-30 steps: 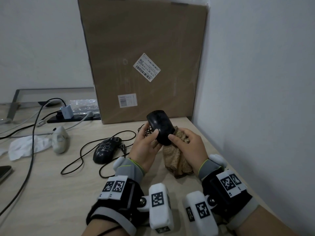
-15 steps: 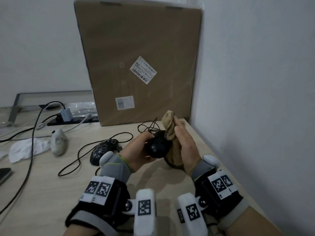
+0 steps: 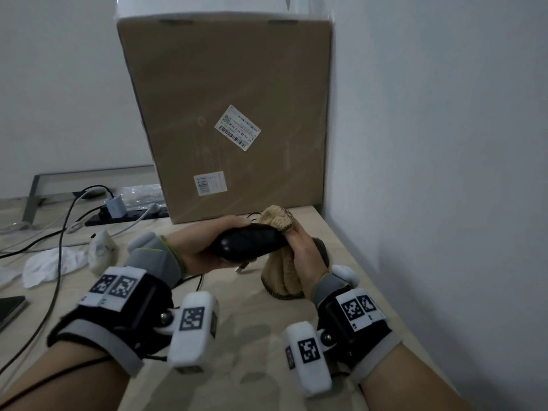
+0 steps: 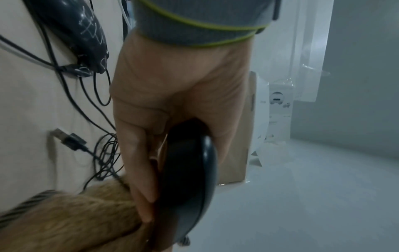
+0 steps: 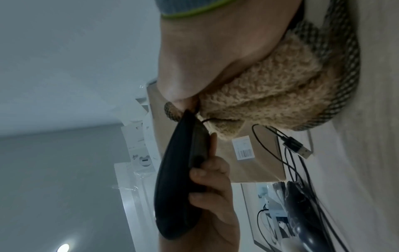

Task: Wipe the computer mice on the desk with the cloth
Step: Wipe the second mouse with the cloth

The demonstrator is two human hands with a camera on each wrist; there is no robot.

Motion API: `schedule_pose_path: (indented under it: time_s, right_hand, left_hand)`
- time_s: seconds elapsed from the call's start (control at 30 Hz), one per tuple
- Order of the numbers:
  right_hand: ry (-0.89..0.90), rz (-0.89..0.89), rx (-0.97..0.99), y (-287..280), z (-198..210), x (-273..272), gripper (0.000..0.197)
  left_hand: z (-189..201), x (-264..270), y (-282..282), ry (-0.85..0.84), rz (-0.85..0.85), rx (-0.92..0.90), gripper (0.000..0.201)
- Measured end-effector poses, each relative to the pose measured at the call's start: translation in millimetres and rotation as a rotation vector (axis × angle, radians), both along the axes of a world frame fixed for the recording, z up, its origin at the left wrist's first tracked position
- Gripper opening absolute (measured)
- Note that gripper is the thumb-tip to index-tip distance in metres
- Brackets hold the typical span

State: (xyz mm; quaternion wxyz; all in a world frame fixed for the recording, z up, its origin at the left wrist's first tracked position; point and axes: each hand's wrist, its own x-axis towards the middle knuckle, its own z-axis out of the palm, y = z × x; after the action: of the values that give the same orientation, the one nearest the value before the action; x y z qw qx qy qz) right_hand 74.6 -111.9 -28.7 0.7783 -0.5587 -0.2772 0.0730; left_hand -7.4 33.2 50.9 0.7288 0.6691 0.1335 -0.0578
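Black mouse (image 3: 249, 241) clasped in left hand (image 3: 198, 247); right hand (image 3: 305, 256) apparently clutches tan cloth (image 3: 278, 221) against it

Head view looks down on the bench (image 3: 243, 330); both wrist cameras, rolled sideways, crowd the black mouse (image 4: 190, 179).

Materials & finish on the desk

Black mouse (image 3: 249, 243): smooth plastic w/ a slight gloss. Cloth (image 3: 280, 221): tan, fuzzy looped pile, rough, w/ a woven dark-and-light edge band. Desk (image 3: 252, 315): pale wood-look top, matt. Box (image 3: 228, 114): brown cardboard, matt, w/ white paper labels. Second mouse (image 4: 79, 32): dark glossy plastic w/ pale crack-like lines. Cables (image 4: 95, 95): thin black, smooth. Wrist cuffs: grey ribbed knit.
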Motion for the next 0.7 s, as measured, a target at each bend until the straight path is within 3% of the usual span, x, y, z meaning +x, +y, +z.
schedule_pose_path:
  time_s: [0.1, 0.33, 0.53, 0.7]
  right_hand:
    - [0.096, 0.040, 0.065, -3.1, 3.5, -1.9, 0.026]
    - [0.060, 0.036, 0.041, -5.3, 3.7, 1.3, 0.020]
    - [0.023, -0.024, -0.080, -4.6, -2.7, 3.6, 0.022]
    - [-0.057, -0.040, -0.193, -5.1, -5.6, 4.5, 0.023]
  left_hand:
    - [13.2, -4.8, 3.2, -0.025, 0.009, -0.044, 0.021]
    - [16.0, 0.3, 11.3, -0.156, 0.149, -0.216, 0.026]
    - [18.8, 8.4, 29.9, -0.443, 0.358, -0.488, 0.032]
    - [21.7, 15.1, 39.0, -0.613, 0.516, -0.541, 0.039]
